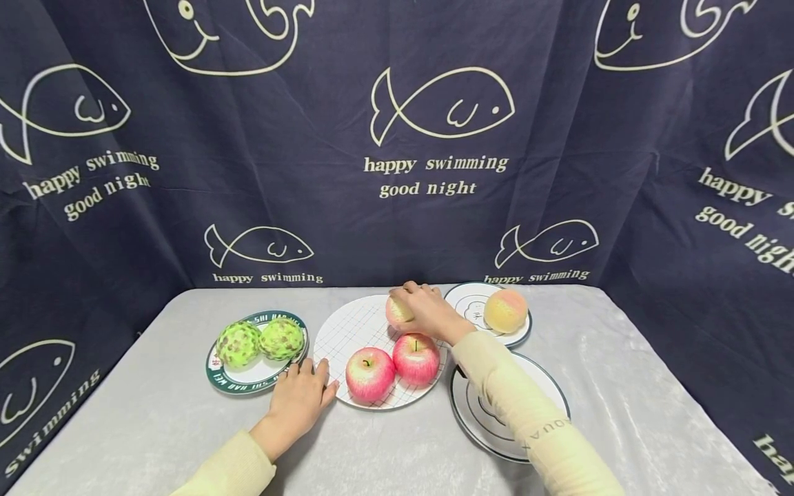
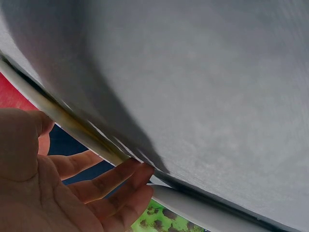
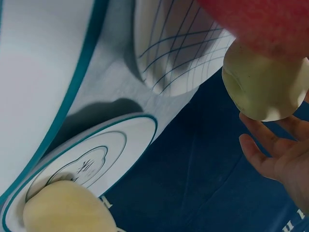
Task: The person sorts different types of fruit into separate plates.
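Right hand [image 1: 428, 311] is out over the far edge of the grid plate [image 1: 353, 327], fingers curved round a pale peach [image 1: 397, 311] that sits on the plate's back rim. The right wrist view shows that same peach [image 3: 263, 89] up close, yellowish underside, with the fingers [image 3: 270, 154] spread loosely just beneath it, so the grasp looks light rather than tight.

Left hand [image 1: 300, 396] lies flat on the grey tablecloth [image 1: 155, 413], fingers straight, holding nothing, fingertips touching the near left rim of the grid plate. From the left wrist view, the fingers [image 2: 113, 181] rest right at the plate's edge.

On the grid plate, in front of the peach, two red apples [image 1: 392, 366] sit side by side, touching. To the left, a green-rimmed plate [image 1: 248, 381] carries two bumpy green fruits [image 1: 259, 341], also touching each other. Behind the right hand, a small white plate [image 1: 466, 302] holds a second peach [image 1: 505, 311]. Under the right forearm, near the table's front, lies another white plate [image 1: 490, 427] with a dark rim. A navy curtain [image 1: 397, 138] printed with fish hangs behind it all.
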### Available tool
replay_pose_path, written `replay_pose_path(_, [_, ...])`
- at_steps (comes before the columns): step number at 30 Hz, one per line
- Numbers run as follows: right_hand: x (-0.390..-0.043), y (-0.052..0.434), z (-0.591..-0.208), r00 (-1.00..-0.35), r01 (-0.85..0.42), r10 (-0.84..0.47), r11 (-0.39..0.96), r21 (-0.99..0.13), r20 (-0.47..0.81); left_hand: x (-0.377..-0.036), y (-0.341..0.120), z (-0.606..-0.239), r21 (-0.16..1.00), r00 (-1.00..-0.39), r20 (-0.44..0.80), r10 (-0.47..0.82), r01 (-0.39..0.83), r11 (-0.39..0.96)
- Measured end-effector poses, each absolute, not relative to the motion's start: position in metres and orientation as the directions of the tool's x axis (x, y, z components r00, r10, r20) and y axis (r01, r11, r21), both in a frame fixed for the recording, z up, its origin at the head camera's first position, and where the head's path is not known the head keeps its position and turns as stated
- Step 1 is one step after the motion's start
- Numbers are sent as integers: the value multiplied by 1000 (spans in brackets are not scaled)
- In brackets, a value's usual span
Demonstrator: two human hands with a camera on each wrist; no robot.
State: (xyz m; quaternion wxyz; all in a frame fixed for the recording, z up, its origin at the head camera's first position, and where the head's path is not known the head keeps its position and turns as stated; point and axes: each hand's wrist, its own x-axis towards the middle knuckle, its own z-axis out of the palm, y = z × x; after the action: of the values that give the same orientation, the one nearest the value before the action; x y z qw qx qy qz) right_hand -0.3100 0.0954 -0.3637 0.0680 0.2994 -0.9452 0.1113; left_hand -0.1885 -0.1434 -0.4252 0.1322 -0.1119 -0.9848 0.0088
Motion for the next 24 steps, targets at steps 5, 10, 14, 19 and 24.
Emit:
replay_pose_path(5, [-311, 106, -365, -810, -580, -545, 799, -160, 214, -189, -143, -425, -45, -945, 242, 219, 214, 976])
replay_pose_path(10, [-312, 120, -366, -816, -568, -531, 809, -150, 228, -189, -143, -426, -43, -948, 236, 214, 210, 977])
replay_pose_path(14, [-312, 131, -366, -829, -548, -510, 822, -152, 229, -190, -143, -427, -36, -948, 237, 212, 209, 977])
replay_pose_path(19, [-314, 144, -368, -848, -520, -483, 838, -165, 218, -189, -143, -427, -32, -948, 241, 210, 208, 978])
replay_pose_path(24, [-316, 157, -371, -859, -501, -461, 847, -176, 225, -189, -143, -427, -32, -946, 244, 212, 211, 977])
